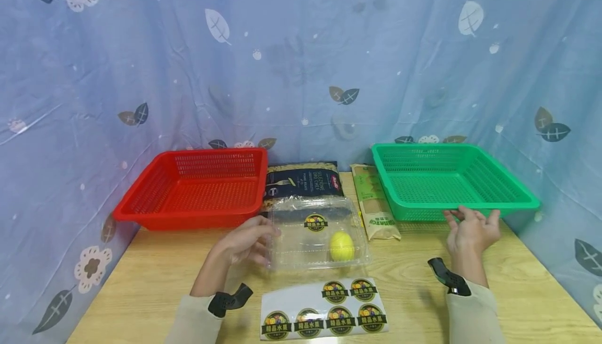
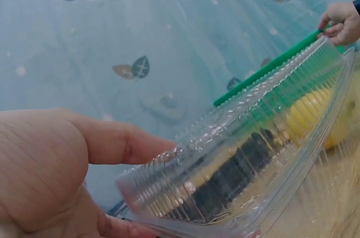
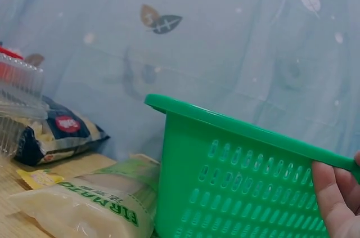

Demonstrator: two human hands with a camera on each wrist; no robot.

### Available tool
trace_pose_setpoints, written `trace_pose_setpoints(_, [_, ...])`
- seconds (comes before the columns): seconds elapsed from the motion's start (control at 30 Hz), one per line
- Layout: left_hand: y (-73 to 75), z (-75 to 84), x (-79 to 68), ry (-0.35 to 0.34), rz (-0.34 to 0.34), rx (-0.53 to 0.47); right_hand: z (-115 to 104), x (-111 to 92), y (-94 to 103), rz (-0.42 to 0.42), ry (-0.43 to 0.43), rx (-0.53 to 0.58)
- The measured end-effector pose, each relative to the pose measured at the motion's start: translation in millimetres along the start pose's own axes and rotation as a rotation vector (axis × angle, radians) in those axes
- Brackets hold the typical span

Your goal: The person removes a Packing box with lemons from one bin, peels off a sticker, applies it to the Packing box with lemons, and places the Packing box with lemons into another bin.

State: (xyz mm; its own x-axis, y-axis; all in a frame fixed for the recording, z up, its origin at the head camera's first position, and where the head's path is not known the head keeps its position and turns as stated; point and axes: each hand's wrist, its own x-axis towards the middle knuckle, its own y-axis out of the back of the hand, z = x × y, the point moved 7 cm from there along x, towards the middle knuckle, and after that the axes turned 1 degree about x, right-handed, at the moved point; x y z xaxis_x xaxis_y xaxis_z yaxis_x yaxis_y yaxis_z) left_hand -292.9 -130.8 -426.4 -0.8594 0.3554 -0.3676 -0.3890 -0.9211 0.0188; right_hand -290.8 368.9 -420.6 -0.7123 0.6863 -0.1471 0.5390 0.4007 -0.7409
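Observation:
My left hand [image 1: 249, 239] grips the left side of a clear plastic box [image 1: 293, 244], thumb over the top and fingers below in the left wrist view. A round gold-and-black label [image 1: 315, 222] is on its lid. Inside, at the right front corner, lies a yellow lemon-like fruit [image 1: 342, 246]. My right hand [image 1: 472, 231] holds the front rim of a green plastic basket [image 1: 414, 212], right of centre. In the right wrist view its fingers [image 3: 331, 196] press against the slotted wall just under the rim.
A red basket [image 1: 188, 219] stands at the left. Behind the box lies a dark pasta bag [image 1: 303, 181]; a tan packet [image 1: 376, 203] lies beside the green basket. A white label sheet [image 1: 291, 294] with several round stickers is at the front. A blue patterned curtain [image 1: 301, 61] hangs behind.

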Motion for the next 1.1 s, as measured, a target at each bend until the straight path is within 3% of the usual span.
trace_pose_setpoints(0.17, [-0.4, 0.2, -4.6, -0.006, 0.019, 0.001, 4, -5, 3.5, -0.048, -0.007, -0.047])
trace_pose_setpoints(0.3, [-1.8, 3.6, -7.5, -0.024, -0.001, -0.025, 6, -8, 7.1, -0.039, -0.006, -0.053])
trace_pose_setpoints(0.47, [-10.7, 24.0, -5.2, -0.070, -0.043, -0.054, 2, -6, 6.8, -0.036, 0.000, -0.034])
trace_pose_setpoints(0.6, [-18.5, 47.7, -1.9, -0.090, -0.026, -0.046, 0, -3, 3.9, -0.053, -0.014, -0.041])
trace_pose_setpoints(0.87, [-39.9, 84.3, 22.2, -0.117, -0.043, -0.046, 0, -1, 5.1, -0.073, -0.033, -0.032])
trace_pose_setpoints(1.1, [-49.6, 109.6, 46.1, -0.087, -0.023, -0.067, 1, 0, 2.1, -0.094, -0.031, -0.013])
